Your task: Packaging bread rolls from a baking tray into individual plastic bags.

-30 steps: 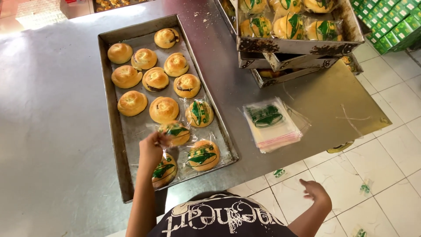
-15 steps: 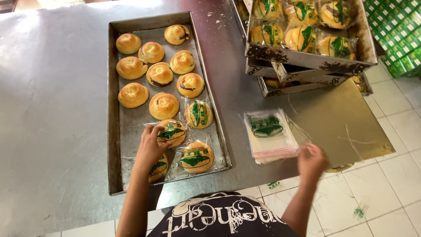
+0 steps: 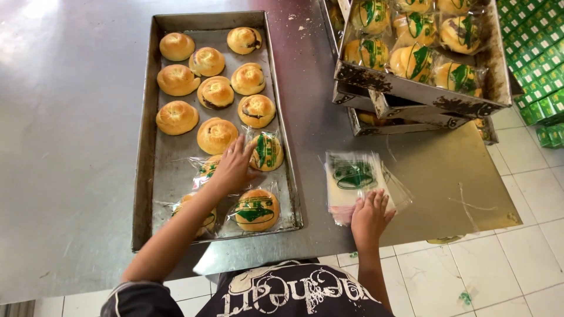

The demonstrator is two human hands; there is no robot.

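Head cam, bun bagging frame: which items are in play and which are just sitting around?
In play:
- left hand on a bagged bun in the baking tray
- right hand on the stack of clear bags
- unwrapped buns

Sitting around:
- stacked trays of bagged buns
- green boxes
- gold board

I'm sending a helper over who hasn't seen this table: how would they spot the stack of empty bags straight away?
Find the long baking tray of buns on the steel table; the stack of empty bags lies flat just right of it, under the right hand. Unlike the wrapped buns, these clear green-printed bags hold nothing.
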